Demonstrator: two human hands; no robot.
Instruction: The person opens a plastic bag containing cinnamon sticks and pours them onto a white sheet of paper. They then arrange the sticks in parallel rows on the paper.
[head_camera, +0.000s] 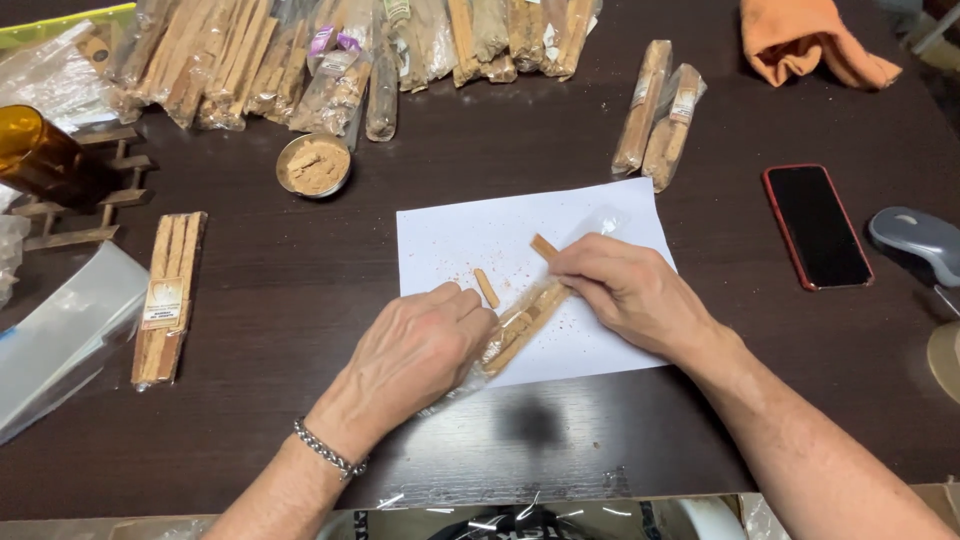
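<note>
We see a red-cased phone (817, 226) beside a grey mouse (918, 238), an orange cloth (812, 42) at the far edge, a tin of brown powder (314, 166), an amber jar (38, 155) and a wooden rack (88, 190) on the dark table (270, 300).

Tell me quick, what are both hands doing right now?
Left hand: closed on the clear plastic sleeve of tan wooden sticks.
Right hand: pinching the same sleeve's upper end.

The worktop (300, 300) is dark brown — nearly black. At its centre lies a white paper sheet (450, 240) speckled with reddish crumbs, under tan wooden sticks (525, 325). At 3 o'clock, a red-edged black phone (815, 225); at 1 o'clock, an orange cloth (810, 40).
</note>
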